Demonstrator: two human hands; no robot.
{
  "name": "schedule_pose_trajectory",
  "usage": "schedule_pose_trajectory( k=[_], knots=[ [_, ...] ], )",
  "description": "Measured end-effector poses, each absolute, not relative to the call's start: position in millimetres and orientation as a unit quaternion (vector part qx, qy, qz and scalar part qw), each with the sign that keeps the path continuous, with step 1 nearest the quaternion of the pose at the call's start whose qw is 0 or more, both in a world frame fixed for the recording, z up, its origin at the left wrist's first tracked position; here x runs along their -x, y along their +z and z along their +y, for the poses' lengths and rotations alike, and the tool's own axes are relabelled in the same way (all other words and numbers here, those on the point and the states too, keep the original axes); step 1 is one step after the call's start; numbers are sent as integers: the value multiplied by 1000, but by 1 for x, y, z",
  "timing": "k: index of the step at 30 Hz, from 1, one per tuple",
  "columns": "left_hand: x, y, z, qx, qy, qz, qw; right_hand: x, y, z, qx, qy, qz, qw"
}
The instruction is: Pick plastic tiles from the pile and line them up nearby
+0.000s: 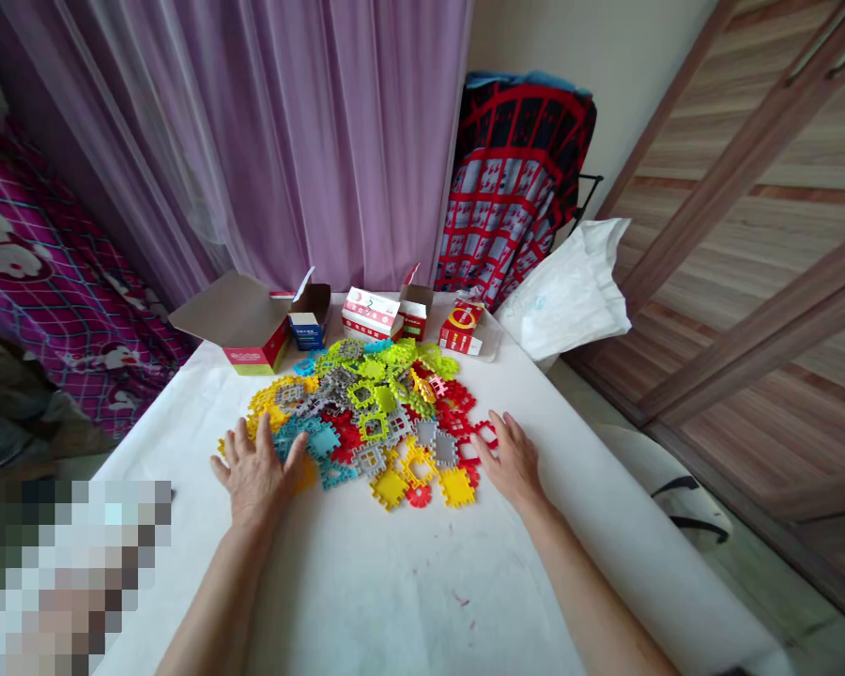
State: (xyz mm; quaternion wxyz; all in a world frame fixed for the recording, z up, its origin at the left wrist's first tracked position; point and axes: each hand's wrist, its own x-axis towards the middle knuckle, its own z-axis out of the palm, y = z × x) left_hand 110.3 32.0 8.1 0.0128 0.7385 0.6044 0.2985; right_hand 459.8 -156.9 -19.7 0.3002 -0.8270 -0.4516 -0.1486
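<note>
A wood-grain wardrobe door (760,282) fills the right of the view, a sheer purple curtain (324,141) hangs ahead, and a magenta bedspread (49,282) lies to the left. Against the far corner leans a red-and-black patterned cloth (514,188), with a crumpled white plastic bag (570,291) just below it.

The table (394,582), covered in white, carries an open cardboard box (236,314) and a white-and-red carton (371,314) along its far edge. In the middle of the table, just in front of them, sits a loose heap of plastic waffle-block tiles (373,413) in yellow, lime, grey, red and teal — overlapping, with notched edges that look likely to catch, so a tile drawn from the middle could drag its neighbours along.

The two hands bracket the heap from either side, neither one gripping anything. The left hand (257,474) is spread wide, palm down, with its fingers fanned and its thumb side against a teal tile (322,441). The right hand (511,460) lies open and flatter, fingers close together, its fingertips at a red tile (484,434) on the heap's right edge — no pinch in either hand.
</note>
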Motion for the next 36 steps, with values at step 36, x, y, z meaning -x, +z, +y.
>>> schedule_pose_trajectory(
  k=[36],
  knots=[
    [-145,-4,-1,-774,368,485,174,-403,-3,-119,729,-79,-598,323]
  ],
)
